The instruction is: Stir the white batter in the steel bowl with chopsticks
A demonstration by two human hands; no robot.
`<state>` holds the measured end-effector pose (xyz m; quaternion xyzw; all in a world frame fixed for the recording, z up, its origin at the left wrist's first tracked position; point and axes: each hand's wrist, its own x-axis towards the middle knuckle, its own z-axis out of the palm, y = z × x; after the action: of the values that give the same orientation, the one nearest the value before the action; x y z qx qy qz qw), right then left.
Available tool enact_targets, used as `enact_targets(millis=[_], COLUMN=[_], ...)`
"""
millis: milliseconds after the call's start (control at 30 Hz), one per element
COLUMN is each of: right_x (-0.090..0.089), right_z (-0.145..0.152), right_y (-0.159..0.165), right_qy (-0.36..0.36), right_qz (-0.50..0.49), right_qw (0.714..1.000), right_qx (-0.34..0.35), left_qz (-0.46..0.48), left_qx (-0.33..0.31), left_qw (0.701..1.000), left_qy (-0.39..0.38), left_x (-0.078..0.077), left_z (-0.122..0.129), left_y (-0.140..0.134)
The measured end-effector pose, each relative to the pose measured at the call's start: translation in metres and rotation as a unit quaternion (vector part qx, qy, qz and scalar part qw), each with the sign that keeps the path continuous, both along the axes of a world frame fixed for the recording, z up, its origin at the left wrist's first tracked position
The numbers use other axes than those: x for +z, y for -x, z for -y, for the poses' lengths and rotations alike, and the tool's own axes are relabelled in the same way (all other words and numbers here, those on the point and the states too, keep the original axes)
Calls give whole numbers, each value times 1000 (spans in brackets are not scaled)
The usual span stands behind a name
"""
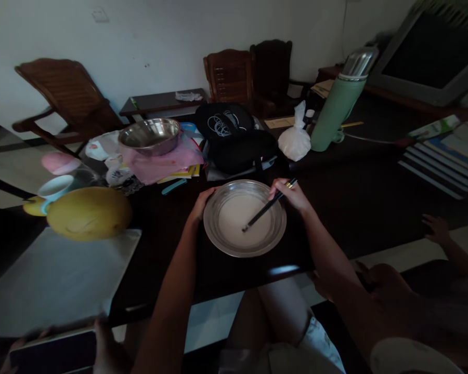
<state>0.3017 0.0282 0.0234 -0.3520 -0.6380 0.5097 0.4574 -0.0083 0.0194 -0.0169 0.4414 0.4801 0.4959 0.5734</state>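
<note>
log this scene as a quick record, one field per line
left hand: against the left side of a round silver metal bowl
right hand: gripping black chopsticks
bowl contents: off-white liquid, chopstick tips reaching it
beyond bowl: open black case
right of case: knotted plastic bag with white contents, tall green flask
left of bowl: large yellow fruit-shaped object

Two bowls (pixel 245 251) sit at the centre and ten o'clock, one flask (pixel 335 106) at two, one cup (pixel 55 190) at nine, one phone (pixel 54 356) at eight, and three chairs (pixel 232 72) from ten to one.
</note>
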Motion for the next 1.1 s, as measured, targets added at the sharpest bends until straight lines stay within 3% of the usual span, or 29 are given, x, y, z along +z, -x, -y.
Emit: enact_targets(millis=[67, 233, 333, 467, 633, 700, 867, 1033, 1100], right_x=[1, -3, -5, -2, 1, 0, 2, 1, 0], right_z=[0, -7, -6, -2, -6, -6, -2, -6, -6], right_y=[4, -8, -8, 1, -8, -11, -2, -8, -10], right_qy=[-27, -28, -13, -19, -19, -8, -11, -19, 1], right_qz=[16, -29, -24, 16, -17, -25, 8, -23, -40], right_qw=[999, 989, 995, 1000, 992, 993, 1000, 996, 996], right_qx=[-6, -140, -98, -9, -124, -113, 10, -88, -78], left_qz=[-13, -27, -32, -29, -28, -25, -35, -43, -50], left_qx=[23, 62, 64, 16, -12, -9, -7, 4, 8], left_qw=[999, 997, 997, 999, 1000, 1000, 999, 999, 999], left_qy=[-21, -42, -42, -30, -1, 4, -1, -1, -7], left_x=[-3, -8, -6, -1, 4, 4, 3, 2, 2], left_z=[2, 12, 13, 8, 8, 9, 9, 7, 6], left_y=[0, -1, 0, 1, 1, 0, 1, 2, 2])
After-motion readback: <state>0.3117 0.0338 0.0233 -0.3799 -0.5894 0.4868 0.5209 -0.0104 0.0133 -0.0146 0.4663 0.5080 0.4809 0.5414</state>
